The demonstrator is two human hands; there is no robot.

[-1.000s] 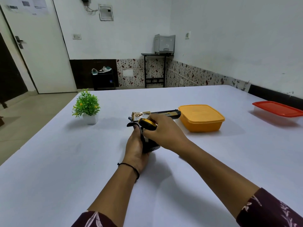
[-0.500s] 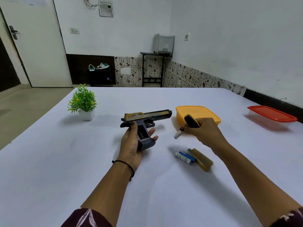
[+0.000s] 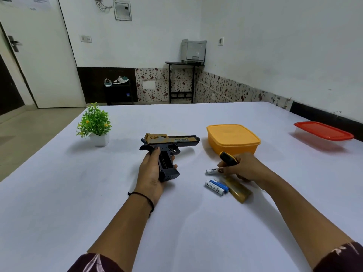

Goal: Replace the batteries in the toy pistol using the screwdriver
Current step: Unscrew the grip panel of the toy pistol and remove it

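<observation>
The black and gold toy pistol (image 3: 170, 143) lies on its side on the white table, barrel pointing right. My left hand (image 3: 151, 173) grips its handle, where the open battery slot shows. To the right, my right hand (image 3: 241, 167) holds the black and yellow screwdriver (image 3: 227, 157) and pinches a white battery (image 3: 212, 170) just above the table. Two blue and white batteries (image 3: 216, 187) lie below it, next to the gold battery cover (image 3: 237, 190).
A closed orange box (image 3: 233, 139) stands just behind my right hand. A red-lidded container (image 3: 322, 131) sits at the far right. A small potted plant (image 3: 95, 124) stands at the left behind the pistol.
My right hand left the pistol handle with the screwdriver, moved right and came down near the loose batteries with a white battery between its fingers. The left hand stayed on the handle.
</observation>
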